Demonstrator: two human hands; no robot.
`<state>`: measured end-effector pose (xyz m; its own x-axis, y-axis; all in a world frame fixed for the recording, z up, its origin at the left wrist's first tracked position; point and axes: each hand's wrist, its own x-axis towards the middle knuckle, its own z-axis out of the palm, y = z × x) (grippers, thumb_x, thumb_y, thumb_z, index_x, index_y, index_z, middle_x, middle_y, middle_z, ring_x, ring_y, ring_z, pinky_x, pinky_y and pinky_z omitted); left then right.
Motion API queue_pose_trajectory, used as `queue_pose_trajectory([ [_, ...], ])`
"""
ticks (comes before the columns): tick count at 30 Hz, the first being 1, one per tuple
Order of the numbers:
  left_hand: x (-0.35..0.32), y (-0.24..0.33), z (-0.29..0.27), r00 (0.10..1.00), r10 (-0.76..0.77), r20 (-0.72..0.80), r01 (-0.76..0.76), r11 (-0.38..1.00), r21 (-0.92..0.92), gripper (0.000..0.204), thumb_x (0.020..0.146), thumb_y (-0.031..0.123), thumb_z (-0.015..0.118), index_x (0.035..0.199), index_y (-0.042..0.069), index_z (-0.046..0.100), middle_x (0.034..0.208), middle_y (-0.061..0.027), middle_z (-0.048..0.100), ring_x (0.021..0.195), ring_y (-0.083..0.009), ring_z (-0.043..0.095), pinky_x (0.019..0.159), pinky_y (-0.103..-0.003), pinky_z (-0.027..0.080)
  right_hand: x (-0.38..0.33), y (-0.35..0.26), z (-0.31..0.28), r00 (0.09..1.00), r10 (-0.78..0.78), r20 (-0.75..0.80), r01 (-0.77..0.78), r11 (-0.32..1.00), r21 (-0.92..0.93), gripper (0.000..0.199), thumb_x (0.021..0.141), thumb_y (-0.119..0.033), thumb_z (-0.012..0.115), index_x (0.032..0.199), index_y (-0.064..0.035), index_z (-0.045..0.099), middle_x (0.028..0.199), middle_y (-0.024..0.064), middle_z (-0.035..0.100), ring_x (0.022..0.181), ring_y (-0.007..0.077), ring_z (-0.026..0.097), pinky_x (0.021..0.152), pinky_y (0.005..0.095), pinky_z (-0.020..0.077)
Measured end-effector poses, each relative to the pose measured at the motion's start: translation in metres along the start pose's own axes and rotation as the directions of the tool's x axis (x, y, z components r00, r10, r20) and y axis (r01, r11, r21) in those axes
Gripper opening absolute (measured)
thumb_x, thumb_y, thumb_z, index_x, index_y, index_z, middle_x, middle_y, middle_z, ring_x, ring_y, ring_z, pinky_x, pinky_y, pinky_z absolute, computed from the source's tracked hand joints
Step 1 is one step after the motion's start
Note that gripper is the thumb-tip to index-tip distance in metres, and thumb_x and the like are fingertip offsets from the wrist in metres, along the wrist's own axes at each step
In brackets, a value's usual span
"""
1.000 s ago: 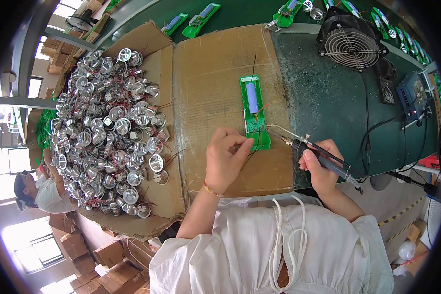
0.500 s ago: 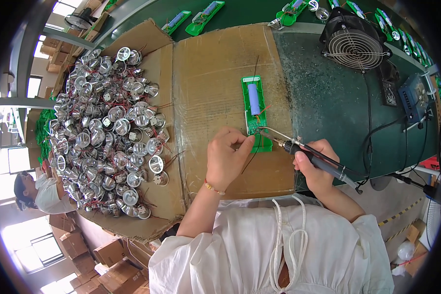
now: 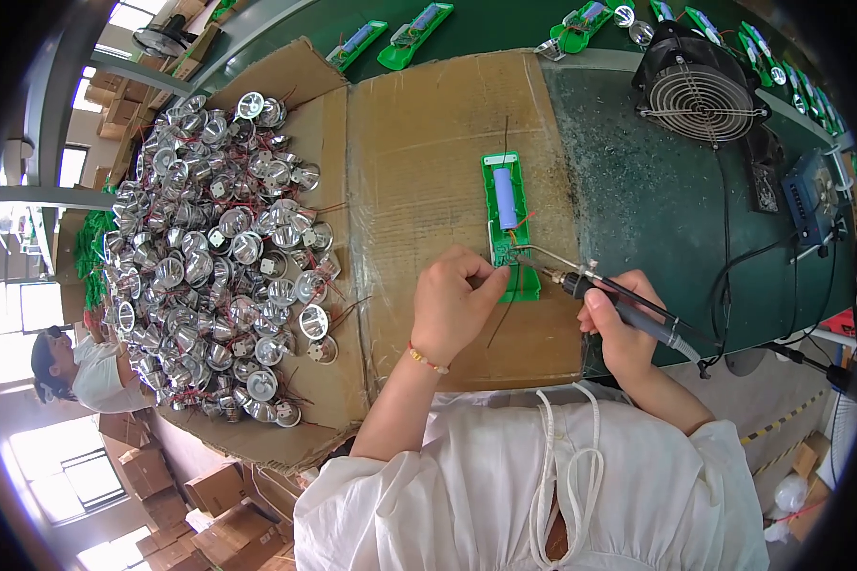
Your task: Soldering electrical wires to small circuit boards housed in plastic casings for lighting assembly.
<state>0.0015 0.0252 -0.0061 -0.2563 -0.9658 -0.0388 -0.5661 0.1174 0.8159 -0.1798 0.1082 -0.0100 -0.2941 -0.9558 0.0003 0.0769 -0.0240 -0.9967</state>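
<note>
A green plastic housing [image 3: 531,285] lies upright on the cardboard in front of me, with a purple cylindrical battery [image 3: 506,198] and a small circuit board [image 3: 508,255] inside. My left hand [image 3: 459,297] is at the housing's left edge, thumb and forefinger pinched together by the board. What they grip is too small to tell. A thin dark wire [image 3: 498,325] passes close to the thumb tip. My right hand [image 3: 627,328] is wrapped round a soldering iron [image 3: 628,314], fitted with a thin metal guide tube [image 3: 552,255]. Its tip is at the board, where contact is hard to make out.
Left is a large pile of silver reflector cups [image 3: 200,257] with red wires on cardboard. A fan [image 3: 700,100] and a blue box-shaped unit [image 3: 814,195] stand right on the green bench. More green housings [image 3: 416,36] line the back. Another person [image 3: 90,371] is far left.
The whole view has shifted slightly, so everything sits a little further right. Both hands and the soldering iron stay in nearly the same place at the board.
</note>
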Motion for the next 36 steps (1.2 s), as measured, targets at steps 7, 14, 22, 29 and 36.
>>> queue_pose_trajectory([
  [7,0.002,0.006,-0.003,0.998,-0.053,0.036,0.053,0.999,0.001,0.017,0.071,0.014,0.066,0.064,0.0,0.06,0.067,-0.0101,0.055,0.054,-0.021,0.052,0.051,-0.03,0.041,-0.003,-0.003,-0.013,0.993,-0.042,-0.108,0.051,0.995,0.087,0.016,0.08,-0.007,0.062,0.083,0.002,0.049,0.067,0.01,0.057,0.055,0.0107,0.056,0.048,0.0225,0.047],
  [14,-0.002,0.015,-0.01,0.968,-0.252,-0.004,0.23,0.888,-0.399,0.02,0.075,0.019,0.068,0.069,0.0,0.063,0.07,-0.0056,0.065,0.058,-0.0054,0.056,0.05,-0.024,0.044,0.005,0.011,-0.034,0.985,-0.045,-0.167,0.049,0.999,0.019,0.013,0.081,-0.004,0.058,0.082,0.0004,0.046,0.063,0.0089,0.055,0.051,0.0106,0.053,0.046,0.0221,0.0449],
  [22,0.085,0.026,-0.013,0.994,-0.003,0.105,-0.034,0.939,0.341,0.019,0.073,0.024,0.059,0.068,0.006,0.065,0.058,-0.0133,0.06,0.052,-0.0246,0.059,0.05,-0.033,0.046,0.017,0.019,-0.052,0.968,0.017,-0.25,0.002,0.997,0.078,0.016,0.077,-0.007,0.064,0.078,-0.0002,0.05,0.064,0.0067,0.058,0.054,0.0087,0.056,0.048,0.0219,0.0458],
  [29,0.297,0.052,-0.003,0.985,0.162,-0.06,-0.085,0.757,0.648,0.025,0.074,0.033,0.061,0.081,0.01,0.066,0.08,-0.0128,0.063,0.079,-0.0315,0.059,0.071,-0.039,0.047,0.017,0.025,-0.055,0.979,0.025,-0.2,-0.042,0.996,-0.082,0.015,0.076,-0.002,0.063,0.079,-0.0012,0.048,0.065,0.0077,0.059,0.056,0.0097,0.057,0.05,0.0232,0.0471],
  [36,0.335,0.097,0.109,0.831,0.507,0.23,-0.54,0.636,0.551,0.039,0.072,0.029,0.063,0.106,0.012,0.056,0.1,-0.0119,0.057,0.089,-0.0296,0.058,0.077,-0.04,0.047,0.018,0.028,-0.058,0.968,-0.056,-0.247,0.022,0.99,-0.139,0.022,0.07,-0.009,0.072,0.078,-0.005,0.052,0.06,0.0037,0.058,0.05,0.0087,0.055,0.046,0.0227,0.0424],
])
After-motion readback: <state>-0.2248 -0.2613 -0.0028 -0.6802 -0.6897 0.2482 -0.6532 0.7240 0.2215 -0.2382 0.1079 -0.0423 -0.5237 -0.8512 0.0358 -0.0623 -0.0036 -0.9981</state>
